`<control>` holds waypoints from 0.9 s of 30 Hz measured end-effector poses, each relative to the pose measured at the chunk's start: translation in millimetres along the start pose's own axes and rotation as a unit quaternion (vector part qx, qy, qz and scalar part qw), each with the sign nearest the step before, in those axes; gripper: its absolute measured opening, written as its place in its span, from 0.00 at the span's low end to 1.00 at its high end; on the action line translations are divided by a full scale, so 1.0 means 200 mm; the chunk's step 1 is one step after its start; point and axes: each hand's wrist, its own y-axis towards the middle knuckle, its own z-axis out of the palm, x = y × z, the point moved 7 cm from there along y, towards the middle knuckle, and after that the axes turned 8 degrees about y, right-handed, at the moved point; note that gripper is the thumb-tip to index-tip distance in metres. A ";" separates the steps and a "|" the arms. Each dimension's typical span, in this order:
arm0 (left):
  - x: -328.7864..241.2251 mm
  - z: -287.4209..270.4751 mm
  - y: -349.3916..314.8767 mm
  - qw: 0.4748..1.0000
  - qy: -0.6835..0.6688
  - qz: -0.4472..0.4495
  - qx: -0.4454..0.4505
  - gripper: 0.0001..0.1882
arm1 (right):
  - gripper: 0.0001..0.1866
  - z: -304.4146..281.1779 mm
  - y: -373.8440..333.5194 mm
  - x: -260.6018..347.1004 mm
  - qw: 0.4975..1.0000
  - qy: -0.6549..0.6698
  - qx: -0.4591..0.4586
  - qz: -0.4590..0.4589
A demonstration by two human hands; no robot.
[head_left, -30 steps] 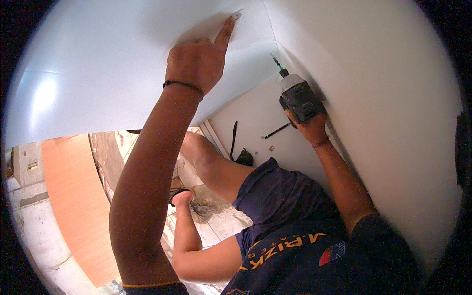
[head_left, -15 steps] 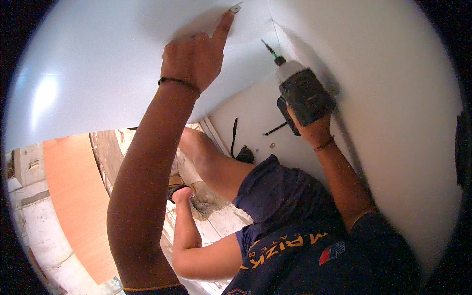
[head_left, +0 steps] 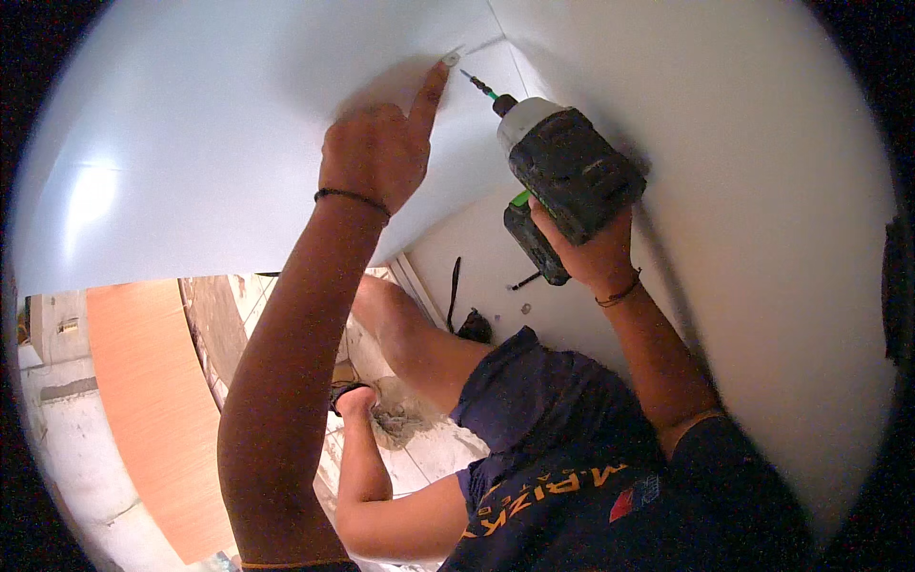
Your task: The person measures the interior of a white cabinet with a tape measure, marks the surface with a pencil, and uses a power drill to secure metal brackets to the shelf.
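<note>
My left hand (head_left: 374, 153) reaches up to a pale panel (head_left: 229, 124), its index finger stretched out and the other fingers folded in. The fingertip holds a small round pale piece (head_left: 451, 60) against the panel. My right hand (head_left: 599, 250) is wrapped round the handle of a dirty black-and-grey cordless impact driver (head_left: 577, 172). Its thin bit (head_left: 479, 84) points up and left, with its tip close beside the round piece but apparently apart from it. Whether a screw sits on the tip I cannot make out.
A white wall (head_left: 772, 191) rises close on my right. Below the driver lie a black strapped item (head_left: 474, 326), a dark rod (head_left: 524, 282) and a small ring-like bit (head_left: 525, 309). An orange-brown board (head_left: 143, 400) and stained floor tiles (head_left: 410, 467) show at lower left.
The driver has swung left, bringing its bit from near the corner to beside my left fingertip. My left finger stays on the round piece; the whole view has shifted slightly.
</note>
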 end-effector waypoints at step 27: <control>0.00 0.00 -0.01 1.000 -0.004 0.008 0.028 0.40 | 0.17 0.08 0.01 -0.05 0.999 -0.040 0.007 -0.006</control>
